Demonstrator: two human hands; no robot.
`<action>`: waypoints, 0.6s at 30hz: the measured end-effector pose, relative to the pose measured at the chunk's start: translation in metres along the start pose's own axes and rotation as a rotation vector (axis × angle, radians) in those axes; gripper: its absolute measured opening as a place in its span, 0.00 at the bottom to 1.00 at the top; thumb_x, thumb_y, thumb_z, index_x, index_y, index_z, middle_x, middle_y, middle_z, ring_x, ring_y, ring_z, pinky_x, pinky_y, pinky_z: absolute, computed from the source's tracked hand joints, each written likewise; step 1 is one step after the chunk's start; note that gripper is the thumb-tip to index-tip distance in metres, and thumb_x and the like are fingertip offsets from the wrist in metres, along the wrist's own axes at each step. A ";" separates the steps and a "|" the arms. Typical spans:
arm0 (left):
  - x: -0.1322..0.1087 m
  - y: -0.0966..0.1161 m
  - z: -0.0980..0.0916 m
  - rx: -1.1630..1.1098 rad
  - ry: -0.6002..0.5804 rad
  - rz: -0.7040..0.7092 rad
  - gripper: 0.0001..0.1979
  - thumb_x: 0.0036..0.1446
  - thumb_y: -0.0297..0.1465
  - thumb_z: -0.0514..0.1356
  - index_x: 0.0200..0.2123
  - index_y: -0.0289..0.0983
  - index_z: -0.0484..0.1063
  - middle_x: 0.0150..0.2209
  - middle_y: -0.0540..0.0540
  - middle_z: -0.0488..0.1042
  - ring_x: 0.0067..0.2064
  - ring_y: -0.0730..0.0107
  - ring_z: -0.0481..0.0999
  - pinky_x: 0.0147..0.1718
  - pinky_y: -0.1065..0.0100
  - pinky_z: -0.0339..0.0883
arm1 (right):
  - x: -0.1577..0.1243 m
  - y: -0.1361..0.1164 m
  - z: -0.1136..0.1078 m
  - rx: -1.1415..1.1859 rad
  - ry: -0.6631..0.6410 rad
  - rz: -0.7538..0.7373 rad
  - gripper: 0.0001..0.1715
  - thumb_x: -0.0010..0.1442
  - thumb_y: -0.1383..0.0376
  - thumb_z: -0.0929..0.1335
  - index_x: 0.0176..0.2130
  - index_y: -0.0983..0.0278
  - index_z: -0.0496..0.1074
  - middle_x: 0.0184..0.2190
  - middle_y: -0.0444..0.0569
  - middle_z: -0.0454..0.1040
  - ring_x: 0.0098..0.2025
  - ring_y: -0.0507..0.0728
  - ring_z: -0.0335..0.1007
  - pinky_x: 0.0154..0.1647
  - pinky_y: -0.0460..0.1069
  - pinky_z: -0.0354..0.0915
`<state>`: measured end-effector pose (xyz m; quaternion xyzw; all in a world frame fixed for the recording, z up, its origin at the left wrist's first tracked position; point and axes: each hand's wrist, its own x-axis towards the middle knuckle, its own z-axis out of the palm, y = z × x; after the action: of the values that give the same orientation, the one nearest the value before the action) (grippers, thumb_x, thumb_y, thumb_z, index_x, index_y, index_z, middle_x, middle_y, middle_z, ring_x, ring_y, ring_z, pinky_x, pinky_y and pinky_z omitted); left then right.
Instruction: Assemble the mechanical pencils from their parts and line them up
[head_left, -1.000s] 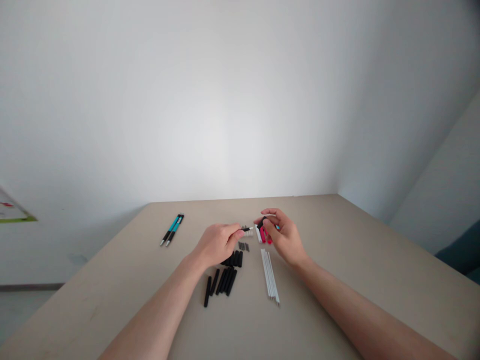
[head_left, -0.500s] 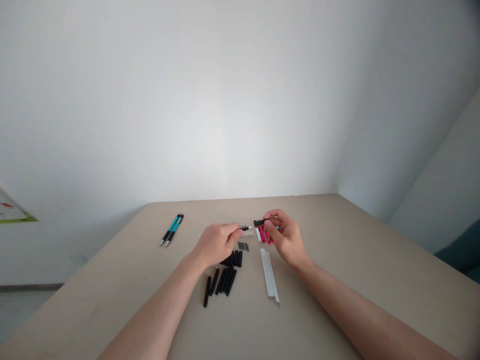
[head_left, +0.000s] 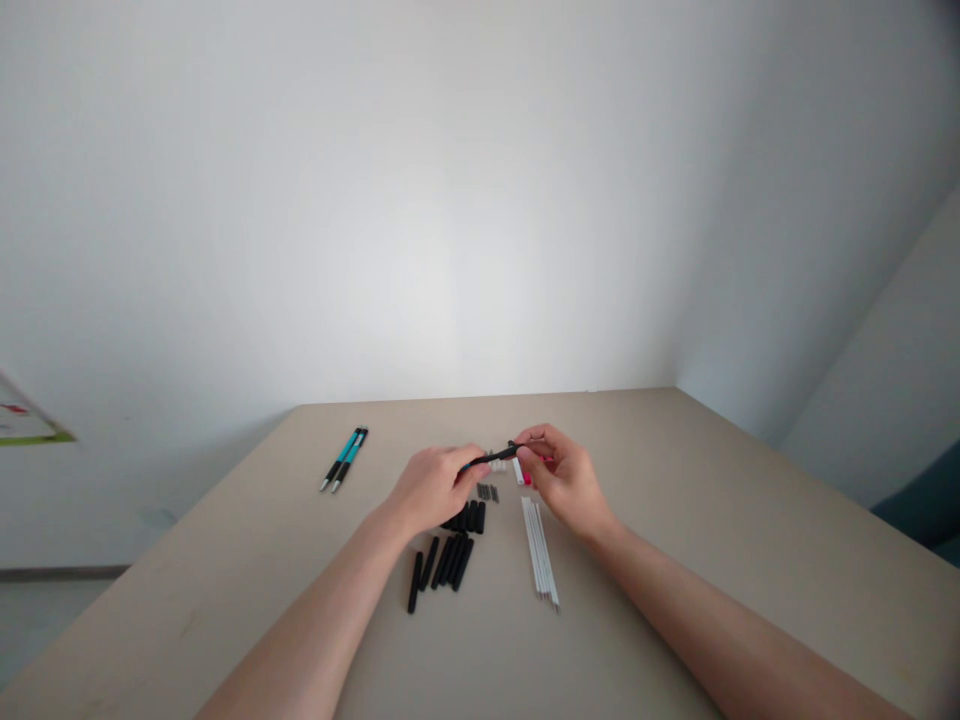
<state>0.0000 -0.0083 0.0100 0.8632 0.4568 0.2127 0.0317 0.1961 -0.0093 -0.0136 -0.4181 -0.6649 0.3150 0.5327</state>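
My left hand (head_left: 436,487) is closed around one end of a partly assembled pen (head_left: 495,457), a thin black piece with a hint of blue at the fingers. My right hand (head_left: 559,470) pinches a black pen part at the other end. The two pieces meet in one line between the hands, held above the table. How far one sits in the other is hidden by the fingers. Below them lie small springs (head_left: 487,493), small clear pieces (head_left: 497,466), and white and pink parts (head_left: 517,472), partly covered by my right hand.
Two teal-and-black pens (head_left: 349,460) lie at the left of the table (head_left: 247,580). Short black tubes (head_left: 469,517) and longer black tubes (head_left: 451,562) lie near my left forearm. Several white pen refills (head_left: 540,555) lie between the arms. A wall (head_left: 465,200) rises behind.
My right hand has moved slightly left, bringing its black part onto the piece in my left hand. The white tip that showed between them is covered. My left hand has barely moved.
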 end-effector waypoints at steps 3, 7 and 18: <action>0.000 -0.001 0.001 0.000 0.004 -0.005 0.13 0.63 0.37 0.48 0.37 0.42 0.71 0.27 0.51 0.74 0.28 0.70 0.71 0.26 0.72 0.55 | 0.001 0.000 0.000 0.001 0.021 -0.026 0.07 0.58 0.62 0.65 0.37 0.63 0.68 0.31 0.50 0.77 0.31 0.55 0.71 0.29 0.47 0.64; 0.001 -0.001 0.004 -0.014 -0.008 -0.003 0.13 0.63 0.37 0.48 0.38 0.42 0.71 0.28 0.50 0.75 0.29 0.69 0.72 0.27 0.72 0.56 | 0.000 0.003 0.001 0.002 0.020 -0.021 0.07 0.58 0.62 0.65 0.37 0.63 0.69 0.32 0.50 0.77 0.33 0.56 0.73 0.30 0.47 0.65; 0.001 0.003 0.002 0.020 -0.049 -0.007 0.12 0.64 0.39 0.49 0.47 0.47 0.66 0.38 0.53 0.78 0.37 0.68 0.77 0.32 0.71 0.60 | 0.001 -0.002 0.006 -0.098 -0.080 0.014 0.08 0.56 0.62 0.67 0.34 0.64 0.74 0.27 0.47 0.76 0.29 0.54 0.70 0.30 0.47 0.63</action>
<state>0.0035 -0.0095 0.0095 0.8668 0.4609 0.1868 0.0352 0.1899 -0.0091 -0.0127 -0.4355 -0.6973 0.3023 0.4825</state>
